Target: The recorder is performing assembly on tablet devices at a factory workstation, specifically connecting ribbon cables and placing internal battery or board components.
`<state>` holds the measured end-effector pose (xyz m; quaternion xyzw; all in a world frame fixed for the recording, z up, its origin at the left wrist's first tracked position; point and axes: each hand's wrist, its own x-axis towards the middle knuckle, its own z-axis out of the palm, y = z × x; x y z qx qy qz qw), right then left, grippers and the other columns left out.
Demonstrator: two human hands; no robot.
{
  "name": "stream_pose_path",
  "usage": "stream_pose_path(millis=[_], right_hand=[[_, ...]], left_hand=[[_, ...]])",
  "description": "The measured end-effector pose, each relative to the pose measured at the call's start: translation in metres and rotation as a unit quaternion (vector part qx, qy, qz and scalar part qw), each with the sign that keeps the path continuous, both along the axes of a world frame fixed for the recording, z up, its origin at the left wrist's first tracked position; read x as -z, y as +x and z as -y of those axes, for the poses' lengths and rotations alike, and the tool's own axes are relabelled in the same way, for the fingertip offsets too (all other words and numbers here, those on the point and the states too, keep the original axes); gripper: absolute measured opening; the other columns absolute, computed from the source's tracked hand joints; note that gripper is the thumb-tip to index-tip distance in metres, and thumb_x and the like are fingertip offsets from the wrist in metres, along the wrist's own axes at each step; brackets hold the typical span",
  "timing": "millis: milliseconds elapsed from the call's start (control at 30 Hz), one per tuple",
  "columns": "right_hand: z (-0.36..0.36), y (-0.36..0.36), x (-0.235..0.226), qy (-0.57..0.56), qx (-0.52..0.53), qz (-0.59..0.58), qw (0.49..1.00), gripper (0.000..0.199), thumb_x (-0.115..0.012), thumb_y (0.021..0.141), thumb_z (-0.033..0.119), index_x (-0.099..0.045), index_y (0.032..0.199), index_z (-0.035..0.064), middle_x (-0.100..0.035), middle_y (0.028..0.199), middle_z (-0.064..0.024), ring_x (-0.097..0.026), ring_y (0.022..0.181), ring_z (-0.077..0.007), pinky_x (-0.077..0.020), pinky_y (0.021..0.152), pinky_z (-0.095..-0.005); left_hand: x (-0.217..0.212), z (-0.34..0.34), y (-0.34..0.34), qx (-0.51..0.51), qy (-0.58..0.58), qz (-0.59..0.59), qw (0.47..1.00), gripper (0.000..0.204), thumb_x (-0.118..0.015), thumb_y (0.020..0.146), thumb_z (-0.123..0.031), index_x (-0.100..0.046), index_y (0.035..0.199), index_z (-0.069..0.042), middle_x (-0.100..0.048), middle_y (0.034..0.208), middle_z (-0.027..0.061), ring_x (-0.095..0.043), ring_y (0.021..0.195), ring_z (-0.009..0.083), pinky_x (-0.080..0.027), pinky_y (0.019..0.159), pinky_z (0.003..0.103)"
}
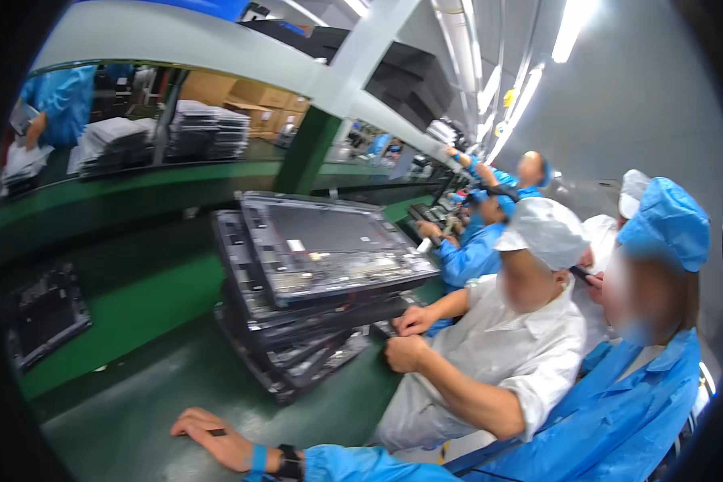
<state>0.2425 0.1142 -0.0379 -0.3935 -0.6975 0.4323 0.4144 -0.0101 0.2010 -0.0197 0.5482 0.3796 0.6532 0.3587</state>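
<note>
Brown cardboard boxes (253,100) stand on the far shelf behind the green surface (136,313). A small white label (296,245) sits on the top grey panel (329,241).

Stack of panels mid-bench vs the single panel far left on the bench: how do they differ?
The stack of panels is several units piled and fanned askew; the single panel lies alone, flat on the green bench. The stack's top unit shows a grey back plate; the single one looks dark throughout. Both are flat, rectangular and dark-framed.
</note>
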Motion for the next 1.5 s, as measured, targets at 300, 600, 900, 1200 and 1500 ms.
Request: stream_pose_path(millis=[300, 600, 900, 1200, 1500], right_hand=[[0.042, -0.012, -0.018, 0.119, 0.126, -0.013, 0.985, 0.027, -0.047, 0.101, 0.021, -0.065, 0.107, 0.0020, -0.059, 0.109, -0.0143, -0.056, 0.104, -0.0253, -0.0448, 0.090, -0.0364], [0.108, 0.203, -0.049, -0.184, 0.164, -0.308, 0.919, 0.019, -0.053, 0.097, 0.018, -0.067, 0.096, 0.0053, -0.067, 0.089, -0.0089, -0.062, 0.073, -0.0205, -0.0501, 0.071, -0.0327], [0.036, 0.449, -0.056, -0.435, -0.003, -0.402, 0.806, 0.023, -0.053, 0.097, 0.025, -0.067, 0.085, 0.0105, -0.066, 0.079, -0.0041, -0.060, 0.066, -0.0187, -0.0493, 0.066, -0.0325], [-0.037, 0.448, -0.146, -0.370, -0.039, -0.364, 0.854, 0.023, -0.052, 0.096, 0.029, -0.062, 0.094, 0.0081, -0.065, 0.084, -0.0072, -0.062, 0.070, -0.0230, -0.0516, 0.065, -0.0341], [-0.025, 0.436, -0.074, -0.391, -0.044, -0.439, 0.808, 0.029, -0.051, 0.095, 0.034, -0.056, 0.103, 0.0056, -0.064, 0.088, -0.0102, -0.065, 0.073, -0.0273, -0.0539, 0.063, -0.0357]], left_hand=[[-0.040, 0.043, -0.042, -0.039, 0.085, 0.054, 0.994, 0.021, -0.048, 0.101, -0.014, -0.057, 0.112, 0.002, -0.059, 0.105, 0.0079, -0.056, 0.099, 0.0180, -0.043, 0.091, 0.029], [-0.131, 0.119, -0.135, -0.003, 0.015, -0.143, 0.990, 0.022, -0.047, 0.100, -0.013, -0.058, 0.113, 0.001, -0.059, 0.108, 0.0082, -0.057, 0.100, 0.0188, -0.044, 0.092, 0.029], [-0.142, 0.114, -0.081, 0.076, 0.087, -0.087, 0.989, 0.024, -0.045, 0.100, -0.012, -0.058, 0.115, 0.001, -0.060, 0.110, 0.0085, -0.058, 0.102, 0.0197, -0.045, 0.093, 0.030], [-0.137, 0.121, -0.024, 0.097, 0.231, 0.044, 0.967, 0.025, -0.044, 0.100, -0.011, -0.059, 0.117, 0.000, -0.061, 0.113, 0.0089, -0.059, 0.104, 0.0206, -0.046, 0.093, 0.031], [-0.151, 0.135, -0.003, 0.173, 0.249, 0.075, 0.950, 0.027, -0.043, 0.100, -0.010, -0.059, 0.119, 0.000, -0.062, 0.115, 0.0092, -0.060, 0.105, 0.0215, -0.046, 0.094, 0.032]])
